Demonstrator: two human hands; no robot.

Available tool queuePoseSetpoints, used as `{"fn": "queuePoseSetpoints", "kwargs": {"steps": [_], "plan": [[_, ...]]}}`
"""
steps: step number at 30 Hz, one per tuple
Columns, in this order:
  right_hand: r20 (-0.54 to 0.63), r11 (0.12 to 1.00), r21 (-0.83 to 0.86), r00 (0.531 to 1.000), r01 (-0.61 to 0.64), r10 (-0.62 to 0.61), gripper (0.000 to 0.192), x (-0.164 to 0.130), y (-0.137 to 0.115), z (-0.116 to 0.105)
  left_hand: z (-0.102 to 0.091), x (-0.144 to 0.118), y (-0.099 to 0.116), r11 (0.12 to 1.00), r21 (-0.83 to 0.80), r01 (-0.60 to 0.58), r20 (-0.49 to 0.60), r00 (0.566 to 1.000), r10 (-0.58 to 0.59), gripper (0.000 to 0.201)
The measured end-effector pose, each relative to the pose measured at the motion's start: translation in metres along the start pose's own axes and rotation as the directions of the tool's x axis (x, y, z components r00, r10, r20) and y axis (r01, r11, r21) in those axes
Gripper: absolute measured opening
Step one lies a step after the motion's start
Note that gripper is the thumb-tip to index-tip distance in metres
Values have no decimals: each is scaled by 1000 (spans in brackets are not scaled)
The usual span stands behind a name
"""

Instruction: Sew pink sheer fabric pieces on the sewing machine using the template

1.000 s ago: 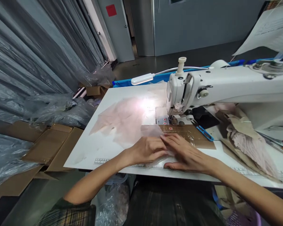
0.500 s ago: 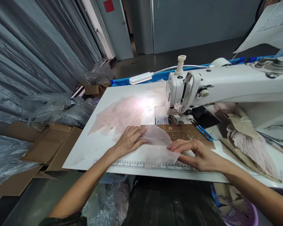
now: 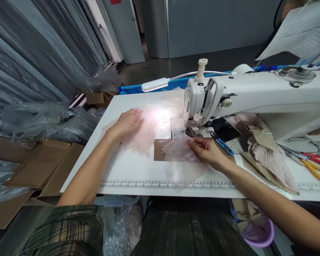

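My right hand (image 3: 206, 151) pinches a sheer pale pink fabric piece (image 3: 178, 151) by its upper right part, close to the needle area of the white sewing machine (image 3: 200, 103). The piece drapes over a brown board (image 3: 159, 150) and down toward the ruler strip. Away to the left, my left hand (image 3: 129, 122) rests with fingers extended on a spread of similar sheer pink fabric (image 3: 138, 142) on the white table (image 3: 85, 167). Part of the brown board is hidden under the fabric and my right hand.
A blue snip cutter (image 3: 224, 145) lies right of the needle. Beyond it are bundled gathered fabric (image 3: 272, 160) and scissors with yellow handles (image 3: 314, 170). A lamp (image 3: 155, 85) reaches over the table. Open cardboard boxes (image 3: 40, 163) stand left; a purple basket (image 3: 258, 231) sits below.
My left hand has let go of the fabric piece and moved up and left onto the spread fabric. My right hand has moved up toward the needle with the piece.
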State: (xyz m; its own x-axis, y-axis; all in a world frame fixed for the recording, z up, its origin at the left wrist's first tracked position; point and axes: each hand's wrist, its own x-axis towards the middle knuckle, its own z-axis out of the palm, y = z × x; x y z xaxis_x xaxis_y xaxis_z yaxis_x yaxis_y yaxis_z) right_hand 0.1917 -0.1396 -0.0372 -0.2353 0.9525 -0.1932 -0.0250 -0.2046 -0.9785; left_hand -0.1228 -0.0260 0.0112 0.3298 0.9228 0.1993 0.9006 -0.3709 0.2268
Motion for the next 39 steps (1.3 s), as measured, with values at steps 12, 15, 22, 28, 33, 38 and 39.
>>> {"fn": "queuePoseSetpoints", "kwargs": {"steps": [12,15,22,28,33,38,39], "plan": [[25,993,107,999,-39,37,35,14,-3,0,27,-46,88,809,-557,-189,20,970,241,45],[81,996,85,997,9,-16,43,9,-6,-5,46,-43,98,707,-705,-55,117,974,193,56],[-132,794,-561,921,235,-366,38,-8,-8,-25,44,-39,109,421,-880,221,286,953,97,36],[58,829,-474,951,295,-305,34,-24,-10,-10,24,-56,126,277,-910,309,339,938,66,28],[401,927,-202,891,315,-215,37,-40,-23,23,13,-83,157,343,-904,256,341,915,217,21],[494,987,13,857,160,-145,33,-37,-28,17,-9,-90,148,370,-907,200,264,955,131,21],[517,996,36,851,87,-92,33,-31,-27,9,-11,-85,140,369,-911,184,233,968,92,23]]}}
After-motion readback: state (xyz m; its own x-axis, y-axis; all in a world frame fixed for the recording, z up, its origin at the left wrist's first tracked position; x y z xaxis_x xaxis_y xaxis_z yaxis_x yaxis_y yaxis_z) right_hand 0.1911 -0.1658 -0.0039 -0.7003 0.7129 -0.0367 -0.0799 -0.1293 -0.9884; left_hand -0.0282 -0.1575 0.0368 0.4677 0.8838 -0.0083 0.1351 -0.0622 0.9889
